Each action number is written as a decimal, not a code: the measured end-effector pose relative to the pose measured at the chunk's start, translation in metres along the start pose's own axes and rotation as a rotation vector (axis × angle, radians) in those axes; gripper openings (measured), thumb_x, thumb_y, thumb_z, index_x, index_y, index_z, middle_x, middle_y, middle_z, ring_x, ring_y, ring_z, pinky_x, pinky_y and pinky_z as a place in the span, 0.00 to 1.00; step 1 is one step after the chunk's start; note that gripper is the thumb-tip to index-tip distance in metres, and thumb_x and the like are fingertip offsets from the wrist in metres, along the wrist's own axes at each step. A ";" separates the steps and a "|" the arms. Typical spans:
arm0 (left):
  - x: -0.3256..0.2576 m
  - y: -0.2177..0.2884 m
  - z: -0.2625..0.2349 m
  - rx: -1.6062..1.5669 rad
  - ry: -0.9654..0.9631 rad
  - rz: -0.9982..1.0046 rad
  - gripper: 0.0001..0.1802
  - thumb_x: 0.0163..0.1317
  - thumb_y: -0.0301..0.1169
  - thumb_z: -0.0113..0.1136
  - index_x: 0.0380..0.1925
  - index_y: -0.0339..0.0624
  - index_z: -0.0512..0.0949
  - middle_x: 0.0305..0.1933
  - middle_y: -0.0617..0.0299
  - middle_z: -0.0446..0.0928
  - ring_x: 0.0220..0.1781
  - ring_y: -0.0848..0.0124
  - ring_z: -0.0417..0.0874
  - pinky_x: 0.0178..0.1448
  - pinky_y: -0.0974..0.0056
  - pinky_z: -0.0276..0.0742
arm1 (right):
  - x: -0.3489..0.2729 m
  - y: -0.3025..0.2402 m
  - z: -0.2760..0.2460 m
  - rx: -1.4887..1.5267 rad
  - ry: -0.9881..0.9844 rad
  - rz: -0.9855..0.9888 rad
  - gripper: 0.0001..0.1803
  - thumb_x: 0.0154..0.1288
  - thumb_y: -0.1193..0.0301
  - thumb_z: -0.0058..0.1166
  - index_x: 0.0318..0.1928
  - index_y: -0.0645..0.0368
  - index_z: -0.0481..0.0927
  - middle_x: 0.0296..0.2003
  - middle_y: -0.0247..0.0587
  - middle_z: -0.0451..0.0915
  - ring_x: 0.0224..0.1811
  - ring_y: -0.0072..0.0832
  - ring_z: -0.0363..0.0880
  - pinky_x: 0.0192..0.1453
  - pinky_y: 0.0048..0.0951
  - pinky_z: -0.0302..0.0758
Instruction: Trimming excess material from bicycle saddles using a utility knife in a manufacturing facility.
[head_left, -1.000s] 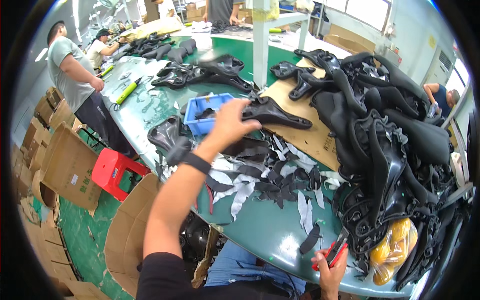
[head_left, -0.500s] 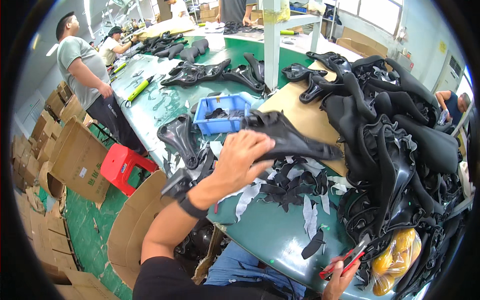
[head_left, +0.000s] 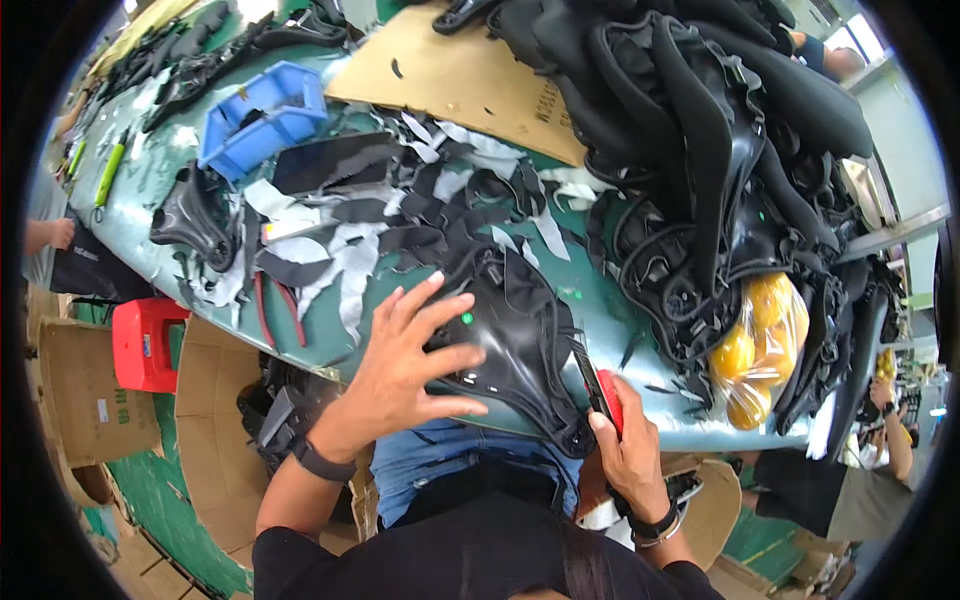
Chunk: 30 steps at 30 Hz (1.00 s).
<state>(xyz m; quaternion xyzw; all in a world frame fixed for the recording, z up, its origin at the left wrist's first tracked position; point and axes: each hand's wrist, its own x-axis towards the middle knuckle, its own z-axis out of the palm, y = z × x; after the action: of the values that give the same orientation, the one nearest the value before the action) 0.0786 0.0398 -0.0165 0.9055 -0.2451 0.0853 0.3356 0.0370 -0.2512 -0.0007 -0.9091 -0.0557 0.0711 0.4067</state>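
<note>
A black bicycle saddle (head_left: 515,335) lies with its glossy shell side up at the near table edge, its narrow end pointing toward me. Over its left side my left hand (head_left: 405,360) is spread, fingers apart; whether the fingertips touch the shell I cannot tell. My right hand (head_left: 632,450) grips a red utility knife (head_left: 606,395) just right of the saddle. The blade is out and points away from me, close beside the saddle's right edge. Black and grey trimmed scraps (head_left: 350,265) are scattered beyond the saddle.
A large pile of black saddles (head_left: 690,150) rises at the right, with a clear bag of yellow balls (head_left: 765,345) before it. Farther left are a blue bin (head_left: 265,115), another saddle (head_left: 195,215) and red-handled pliers (head_left: 280,310). Cardboard (head_left: 470,75) lies behind; a red stool (head_left: 145,345) stands left.
The saddle came from above the scraps to the near table edge, and my left hand has opened from its hold. The knife rose to the saddle's right side. My view tilted down.
</note>
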 end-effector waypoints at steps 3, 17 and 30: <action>0.004 -0.002 0.011 -0.009 -0.031 -0.012 0.29 0.33 0.46 0.79 0.39 0.52 0.83 0.58 0.60 0.72 0.68 0.51 0.64 0.67 0.46 0.58 | -0.001 -0.010 -0.008 -0.187 0.035 -0.184 0.28 0.65 0.69 0.57 0.64 0.57 0.67 0.37 0.51 0.79 0.31 0.48 0.80 0.34 0.39 0.76; 0.002 0.005 0.016 -0.073 0.043 -0.072 0.29 0.30 0.43 0.79 0.38 0.51 0.83 0.51 0.63 0.73 0.64 0.54 0.68 0.63 0.50 0.61 | -0.028 -0.034 -0.007 -0.525 -0.287 -0.093 0.32 0.67 0.67 0.53 0.70 0.55 0.60 0.25 0.55 0.73 0.18 0.50 0.74 0.21 0.49 0.70; -0.001 0.000 0.012 -0.134 -0.016 -0.069 0.28 0.34 0.41 0.78 0.40 0.48 0.83 0.57 0.62 0.72 0.67 0.53 0.65 0.68 0.52 0.59 | -0.012 -0.022 -0.022 -0.244 -0.106 -0.341 0.28 0.63 0.69 0.59 0.64 0.49 0.70 0.38 0.45 0.82 0.26 0.42 0.79 0.29 0.39 0.76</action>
<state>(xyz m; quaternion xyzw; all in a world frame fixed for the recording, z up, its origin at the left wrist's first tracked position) 0.0772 0.0324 -0.0260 0.8897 -0.2215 0.0499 0.3960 0.0284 -0.2549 0.0316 -0.9240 -0.2381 0.0418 0.2961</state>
